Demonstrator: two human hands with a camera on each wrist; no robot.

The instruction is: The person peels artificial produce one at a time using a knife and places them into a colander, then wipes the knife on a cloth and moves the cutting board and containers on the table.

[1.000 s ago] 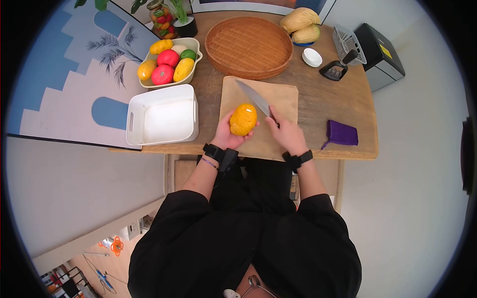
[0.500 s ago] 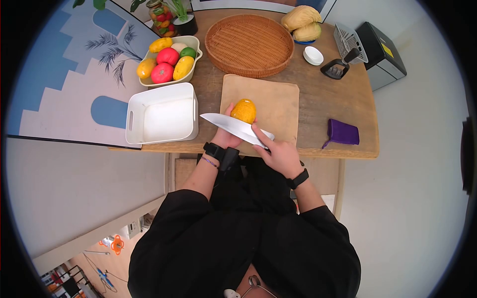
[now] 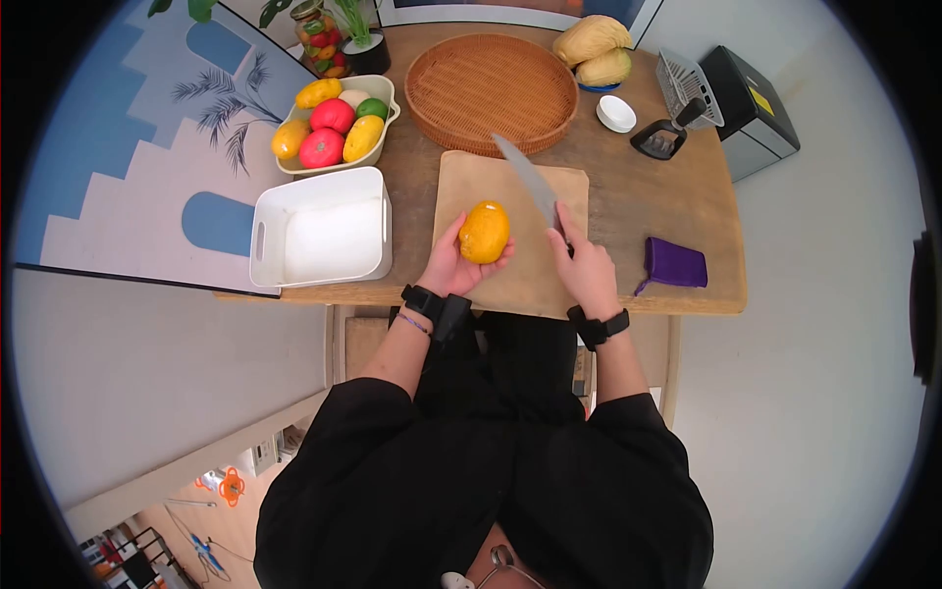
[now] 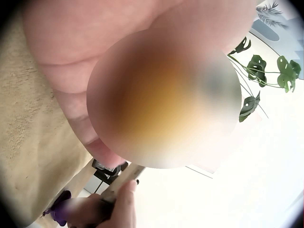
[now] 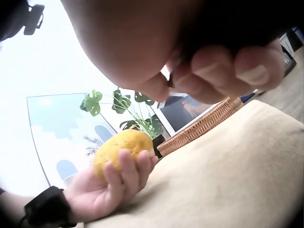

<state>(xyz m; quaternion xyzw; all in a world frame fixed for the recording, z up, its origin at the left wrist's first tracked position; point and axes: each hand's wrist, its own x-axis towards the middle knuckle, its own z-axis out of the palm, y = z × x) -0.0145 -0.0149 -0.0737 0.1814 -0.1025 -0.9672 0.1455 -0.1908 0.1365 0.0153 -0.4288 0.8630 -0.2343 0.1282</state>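
My left hand (image 3: 461,267) cups an oval yellow fruit (image 3: 485,234) above the tan mat (image 3: 525,280). Its fingers curl round the underside of the fruit, as the right wrist view shows; brown specks dot the skin there. In the left wrist view a blurred patch covers most of the fruit. My right hand (image 3: 589,273) grips a large kitchen knife (image 3: 531,180) by the handle, to the right of the fruit. The blade points up and left, its tip overlapping the near rim of the round wicker tray (image 3: 491,88) in the head view. Blade and fruit are apart.
A white bin (image 3: 324,231) stands on the left, with a cream basket (image 3: 389,137) of colourful fruit behind it. On the right are a purple pouch (image 3: 675,264), a small white bowl (image 3: 616,114) and a black-handled tool (image 3: 659,140). Pale yellow gourd-like produce (image 3: 594,37) sits behind.
Half a second ago the knife lay across in front of the fruit, over my left palm. My right hand has swung it away to the right and forward. The left hand still holds the fruit.
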